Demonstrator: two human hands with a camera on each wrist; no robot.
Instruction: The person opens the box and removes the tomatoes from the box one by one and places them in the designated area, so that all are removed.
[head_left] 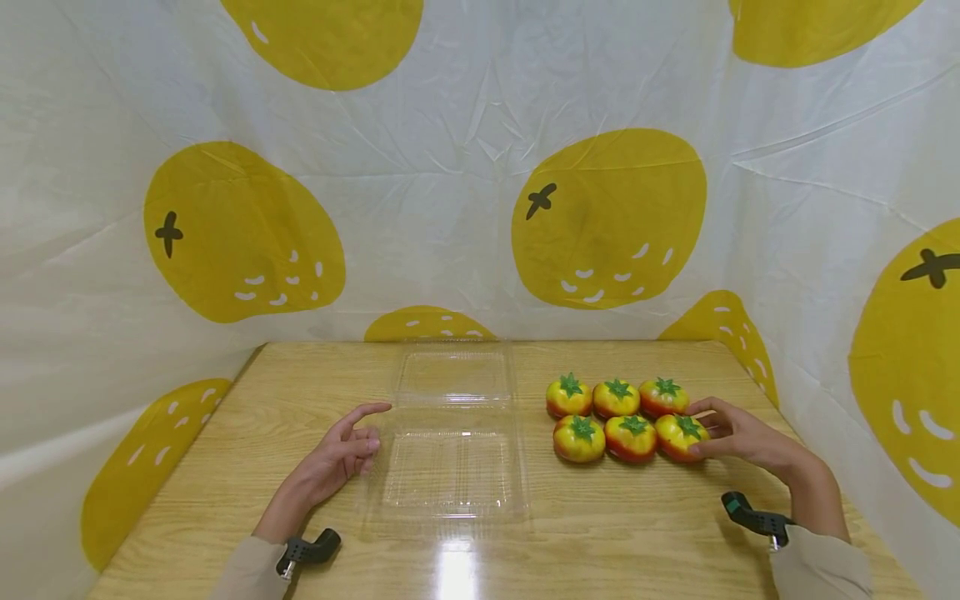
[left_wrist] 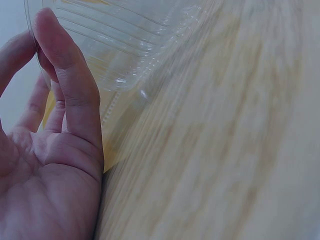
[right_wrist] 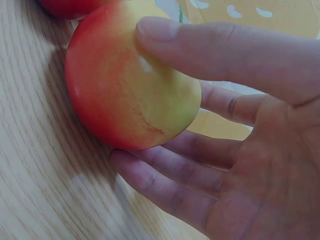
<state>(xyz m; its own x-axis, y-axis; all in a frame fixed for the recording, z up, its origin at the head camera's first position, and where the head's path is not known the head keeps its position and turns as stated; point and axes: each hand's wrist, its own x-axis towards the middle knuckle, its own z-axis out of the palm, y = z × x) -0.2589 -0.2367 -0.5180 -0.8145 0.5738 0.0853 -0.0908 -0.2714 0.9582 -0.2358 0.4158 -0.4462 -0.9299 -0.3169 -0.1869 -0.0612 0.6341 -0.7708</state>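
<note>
A clear plastic clamshell container [head_left: 450,467] lies opened out on the table, its lid [head_left: 453,375] folded back toward the wall. My left hand [head_left: 341,454] is at the container's left edge; in the left wrist view its thumb and fingers [left_wrist: 70,75] pinch the thin rim. To the right, several yellow-and-red tomatoes [head_left: 581,439] with green leafy tops stand in two rows. My right hand [head_left: 750,437] grips the front-right tomato [head_left: 678,437], thumb on the near side and fingers around the far side. In the right wrist view this tomato [right_wrist: 125,85] sits at the wood surface.
The wooden table [head_left: 622,533] reaches back to a whitish curtain [head_left: 427,200] printed with large yellow fruits, which also hangs along both sides. A black wrist mount [head_left: 753,517] sticks out from the right sleeve, another mount [head_left: 311,547] from the left.
</note>
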